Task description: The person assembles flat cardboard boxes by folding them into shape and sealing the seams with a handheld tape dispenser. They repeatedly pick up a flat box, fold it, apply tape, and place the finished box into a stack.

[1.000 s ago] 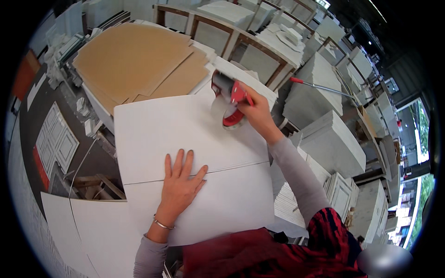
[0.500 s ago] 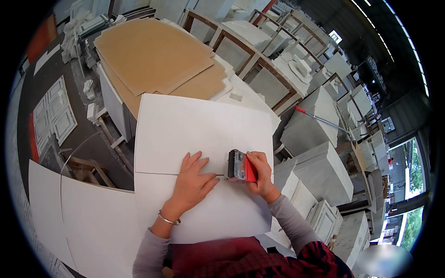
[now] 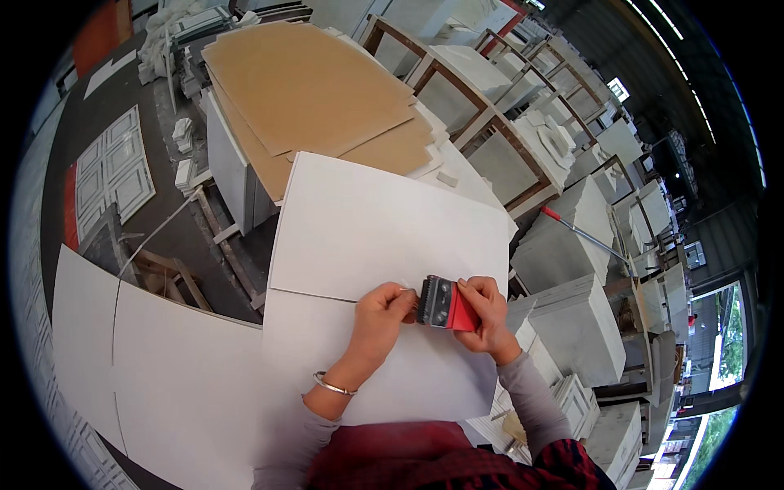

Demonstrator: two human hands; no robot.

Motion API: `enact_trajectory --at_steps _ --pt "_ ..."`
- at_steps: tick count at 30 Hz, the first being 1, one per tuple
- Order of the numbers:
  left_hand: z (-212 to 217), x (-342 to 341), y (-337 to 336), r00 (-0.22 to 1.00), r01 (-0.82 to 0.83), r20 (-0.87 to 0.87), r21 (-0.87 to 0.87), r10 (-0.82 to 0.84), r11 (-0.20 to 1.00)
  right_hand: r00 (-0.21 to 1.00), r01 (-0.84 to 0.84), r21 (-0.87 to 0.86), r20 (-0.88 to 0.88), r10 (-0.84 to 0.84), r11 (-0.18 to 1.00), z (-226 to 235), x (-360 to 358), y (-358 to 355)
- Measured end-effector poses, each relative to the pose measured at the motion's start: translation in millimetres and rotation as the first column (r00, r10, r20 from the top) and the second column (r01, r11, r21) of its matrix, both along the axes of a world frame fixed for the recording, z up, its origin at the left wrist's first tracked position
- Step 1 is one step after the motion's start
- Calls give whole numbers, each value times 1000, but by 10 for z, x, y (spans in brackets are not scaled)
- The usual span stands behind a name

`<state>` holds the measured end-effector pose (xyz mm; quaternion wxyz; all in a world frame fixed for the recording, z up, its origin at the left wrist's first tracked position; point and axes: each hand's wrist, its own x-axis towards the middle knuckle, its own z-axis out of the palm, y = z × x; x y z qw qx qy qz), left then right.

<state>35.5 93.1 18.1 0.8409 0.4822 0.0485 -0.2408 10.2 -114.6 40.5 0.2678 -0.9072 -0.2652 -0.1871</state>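
Note:
My right hand point(image 3: 487, 320) grips a red and black tape dispenser point(image 3: 451, 305) and holds it tilted above a white board, its toothed black edge facing left. Close against that edge, my left hand point(image 3: 377, 318) is closed in a pinch, thumb and fingertips together. Whatever lies between those fingertips is too small to make out. Below both hands lie two white boards, an upper one point(image 3: 384, 224) and a lower one point(image 3: 351, 376), meeting along a thin seam. My left hand covers part of the seam.
Brown sheets point(image 3: 310, 86) lie stacked beyond the white boards. More white panels point(image 3: 188, 359) spread at lower left. Pale stacked boards point(image 3: 576, 314) and a red-handled pole point(image 3: 584, 229) stand at right, with wooden frames point(image 3: 482, 122) behind. A panelled door piece point(image 3: 114, 167) rests at far left.
The left hand has gone from lying spread on the board to a pinch beside the dispenser. The right hand has lifted and turned the dispenser. The whole view has shifted slightly.

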Motion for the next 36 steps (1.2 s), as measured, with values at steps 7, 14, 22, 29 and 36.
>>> enact_trajectory --at_steps 7,14,22,29,36 --pt "-15 137 944 888 -444 239 233 392 865 981 -171 -230 -128 145 958 400 246 272" --pt "-263 310 1526 840 -535 141 379 524 755 965 -249 -295 -152 212 922 416 385 584" --pt "-750 431 1467 934 -354 275 800 229 485 960 -265 -359 -188 209 895 428 479 651" --pt "-950 419 1627 942 -119 175 972 -287 203 960 -255 -315 -198 200 914 407 492 567" --pt "114 1244 996 567 -651 742 669 -357 358 963 -243 -297 -190 192 923 349 467 577"
